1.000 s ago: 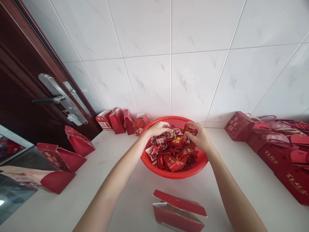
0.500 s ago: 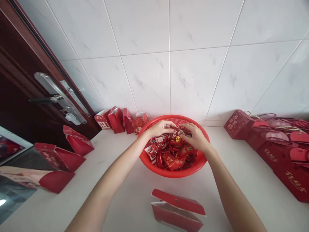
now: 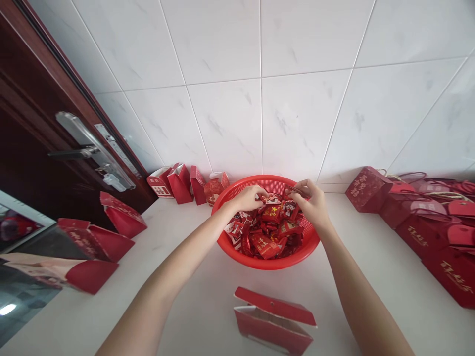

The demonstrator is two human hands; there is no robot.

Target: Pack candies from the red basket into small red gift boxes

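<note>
A red plastic basket point(image 3: 265, 264) with a perforated wall holds a heap of wrapped candies point(image 3: 265, 242), mostly red with gold or white print. My left hand point(image 3: 250, 199) is over its left back part, fingers curled down to the heap. Beside those fingertips lies a red-and-white wrapped candy point(image 3: 272, 199); whether they grip anything is hidden. At the back right rim, my right hand point(image 3: 312, 201) pinches a small dark red wrapped candy point(image 3: 294, 190) between thumb and fingers. In front of the basket stands a red paper gift box point(image 3: 272, 326) with its top gaping.
Several red gift boxes point(image 3: 181, 184) line the wall at back left, and more red boxes point(image 3: 100, 242) lie by the left edge near the door point(image 3: 33, 123). Rows of red boxes with cord handles point(image 3: 419, 217) fill the right side of the white table point(image 3: 178, 301).
My hands have moved apart. The right one has shifted right and lifted with a wrapped candy in its pinch; the left stays over the heap, slightly left of before.
</note>
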